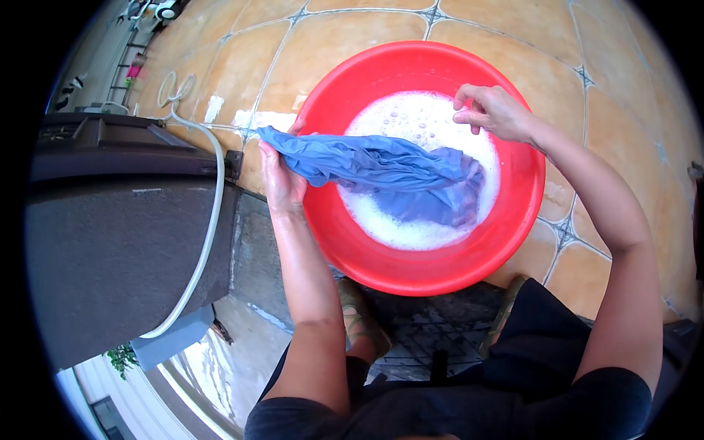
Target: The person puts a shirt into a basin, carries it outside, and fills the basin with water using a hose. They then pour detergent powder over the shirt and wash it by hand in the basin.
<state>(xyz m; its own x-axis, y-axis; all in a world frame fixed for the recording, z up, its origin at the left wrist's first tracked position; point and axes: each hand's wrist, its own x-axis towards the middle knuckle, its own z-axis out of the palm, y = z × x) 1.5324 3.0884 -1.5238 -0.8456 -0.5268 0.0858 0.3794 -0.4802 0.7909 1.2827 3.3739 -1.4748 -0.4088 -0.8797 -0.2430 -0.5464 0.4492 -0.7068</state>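
A wet blue cloth [374,163] stretches from the left rim of a red basin [524,198] into white, sudsy water [400,117]. Its left end is in my left hand [282,172], which grips it just beyond the rim with the thumb visible and the other fingers mostly behind the fabric. The cloth's right part lies bunched and partly sunk in the suds. Over the basin's upper right side hangs my right hand [491,112], fingers loosely curled and apart, touching no cloth and holding nothing.
A pale hose [218,198] runs down the left over a dark ledge [125,257]. Orange floor tiles [352,37] surround the basin. My feet, in sandals [356,312], are just below its near rim. A green plant [121,358] shows at lower left.
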